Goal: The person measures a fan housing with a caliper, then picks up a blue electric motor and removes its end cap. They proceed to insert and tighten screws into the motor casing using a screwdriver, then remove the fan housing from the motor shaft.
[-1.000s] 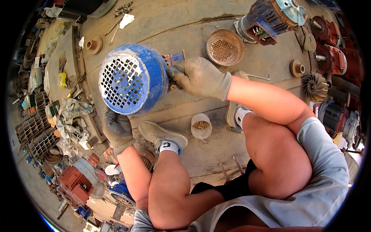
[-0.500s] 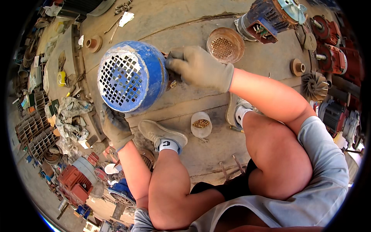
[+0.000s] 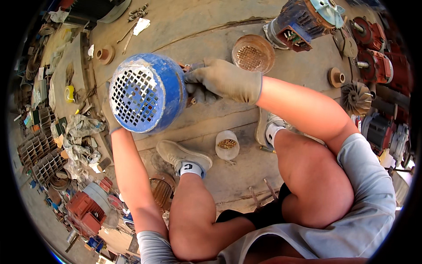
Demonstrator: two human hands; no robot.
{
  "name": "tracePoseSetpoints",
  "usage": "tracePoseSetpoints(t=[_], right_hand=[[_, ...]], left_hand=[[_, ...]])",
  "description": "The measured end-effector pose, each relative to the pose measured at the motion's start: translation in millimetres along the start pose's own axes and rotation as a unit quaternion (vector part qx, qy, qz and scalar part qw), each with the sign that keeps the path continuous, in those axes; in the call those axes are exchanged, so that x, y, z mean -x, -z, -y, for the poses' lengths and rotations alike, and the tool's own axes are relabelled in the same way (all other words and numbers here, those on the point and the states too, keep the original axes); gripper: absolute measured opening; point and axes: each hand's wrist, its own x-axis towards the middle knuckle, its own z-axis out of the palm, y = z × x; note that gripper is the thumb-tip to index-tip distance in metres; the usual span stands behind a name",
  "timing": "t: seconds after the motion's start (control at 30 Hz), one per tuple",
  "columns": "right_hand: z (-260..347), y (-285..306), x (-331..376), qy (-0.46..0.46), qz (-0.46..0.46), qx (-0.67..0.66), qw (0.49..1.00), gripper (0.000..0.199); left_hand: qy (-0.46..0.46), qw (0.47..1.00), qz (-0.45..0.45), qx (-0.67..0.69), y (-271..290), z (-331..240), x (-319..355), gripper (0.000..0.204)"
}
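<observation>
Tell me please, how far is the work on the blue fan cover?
Done: the blue fan cover is off any motor and lifted above the concrete floor. In hand: the gloved right hand grips its rim on one side; the left hand is mostly hidden behind the cover, seemingly supporting it. Left: the blue motor lies apart with its end open, and a small cup of screws stands unused by the shoe.

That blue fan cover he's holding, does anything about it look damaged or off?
Yes. The blue fan cover has paint worn off around its grille rim, showing pale patches. The gloved right hand grips its side; the left hand is mostly hidden behind it.
</observation>
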Motion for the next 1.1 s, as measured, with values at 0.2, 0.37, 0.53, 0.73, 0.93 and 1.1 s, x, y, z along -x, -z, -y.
tracePoseSetpoints(t=[0.2, 0.37, 0.53, 0.73, 0.93, 1.1], right_hand=[[-37.0, -6.1, 8.4, 0.297, -0.240, 0.332, 0.863, 0.031], [-23.8, 0.1, 3.7, 0.346, -0.178, 0.362, 0.847, 0.030], [-16.9, -5.0, -4.1, 0.237, -0.153, 0.227, 0.932, 0.024], [-10.0, 0.3, 5.6, 0.182, -0.124, 0.216, 0.951, 0.028], [-16.2, -8.2, 1.7, 0.372, -0.193, 0.365, 0.831, 0.031], [-23.9, -16.8, -0.6, 0.108, -0.137, 0.000, 0.985, 0.032]], left_hand=[[0.117, 0.993, 0.023, 0.011, -71.9, -17.6, -15.1, 0.051], [0.168, 0.985, 0.042, 0.000, -106.5, -25.3, -17.1, 0.050], [0.199, 0.977, 0.074, 0.005, -127.1, -25.0, -22.7, 0.051], [0.214, 0.969, 0.111, 0.048, -108.3, -10.7, -31.6, 0.054], [0.197, 0.964, 0.151, 0.096, -73.2, 6.4, -40.8, 0.056], [0.167, 0.958, 0.184, 0.145, -106.1, -0.2, -14.7, 0.048]])
